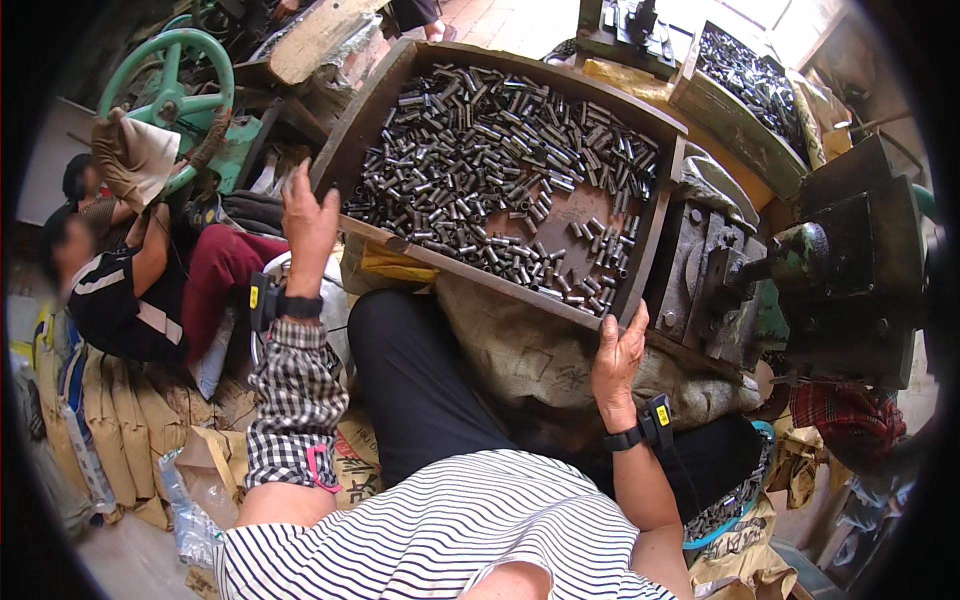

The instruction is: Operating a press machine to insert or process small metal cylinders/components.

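Observation:
A wide wooden tray rests tilted over my lap, filled with several short shiny metal tubes. My left hand grips the tray's near left corner, fingers on its rim. My right hand holds the tray's near right corner, thumb on the front edge. Both wrists wear black bands with small devices. A bare patch of tray floor shows near the right front.
A second tray of metal parts stands at the back right. A dark machine sits to the right. A green handwheel is at the left, with two seated people below it. Sacks lie around my legs.

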`<move>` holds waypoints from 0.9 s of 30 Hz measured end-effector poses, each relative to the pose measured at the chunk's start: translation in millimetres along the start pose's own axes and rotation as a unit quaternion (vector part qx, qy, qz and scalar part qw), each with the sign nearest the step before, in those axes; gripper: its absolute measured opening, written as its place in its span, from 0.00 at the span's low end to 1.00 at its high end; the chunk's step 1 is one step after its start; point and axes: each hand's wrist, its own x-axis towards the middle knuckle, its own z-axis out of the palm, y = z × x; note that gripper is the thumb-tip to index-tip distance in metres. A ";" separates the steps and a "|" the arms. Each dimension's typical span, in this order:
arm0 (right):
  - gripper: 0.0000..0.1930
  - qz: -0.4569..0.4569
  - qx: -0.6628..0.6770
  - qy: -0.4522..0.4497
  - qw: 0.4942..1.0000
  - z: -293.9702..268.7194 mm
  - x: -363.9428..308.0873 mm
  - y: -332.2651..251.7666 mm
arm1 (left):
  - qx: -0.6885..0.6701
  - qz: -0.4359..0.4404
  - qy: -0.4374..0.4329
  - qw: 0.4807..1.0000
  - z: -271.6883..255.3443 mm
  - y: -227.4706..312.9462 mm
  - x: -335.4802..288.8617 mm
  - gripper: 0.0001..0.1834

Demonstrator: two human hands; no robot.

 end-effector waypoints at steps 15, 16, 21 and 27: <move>0.15 -0.260 -0.207 -0.039 0.943 -55.1 67.9 -59.0 | -0.090 0.316 -0.353 0.876 60.9 219.7 -62.1 0.10; 0.13 -0.277 -0.237 -0.038 0.930 -49.6 79.1 -57.4 | -0.091 0.317 -0.355 0.875 65.0 221.1 -61.6 0.10; 0.09 -0.331 -0.421 -0.047 0.843 -9.7 126.3 -40.3 | -0.107 0.304 -0.401 0.858 77.4 228.1 -57.4 0.13; 0.09 -0.321 -0.470 -0.159 0.807 -2.5 128.7 -42.3 | -0.100 0.300 -0.406 0.857 80.1 226.6 -57.2 0.14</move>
